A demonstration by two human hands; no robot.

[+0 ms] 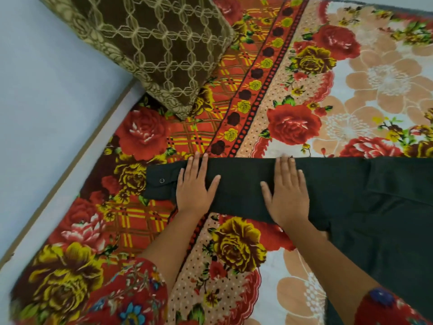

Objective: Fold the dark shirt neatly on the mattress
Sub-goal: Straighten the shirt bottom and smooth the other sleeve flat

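Head view: both palms flat on a dark shirt sleeve

Dark shirt (351,195) lies on the flowered bedsheet (293,123) covering the mattress, body of the shirt at the right edge of frame, running off it. One long sleeve (239,184) stretches out to the left across the sheet, flat, cuff (159,186) at its far left end with a small metal snap visible.

Left hand (194,184) rests palm down on the sleeve just right of the cuff, fingers spread and straight, grasping nothing. Right hand (288,193) rests palm down further right on the same sleeve, fingers spread, also flat, not gripping. Hands are apart, bare sleeve cloth between them.

Both forearms come in from the bottom, red flowered sleeves at the lower corners.

Brown patterned pillow (150,48) sits at upper left on the sheet, well apart from the shirt. Pale wall (42,90) along the left side.
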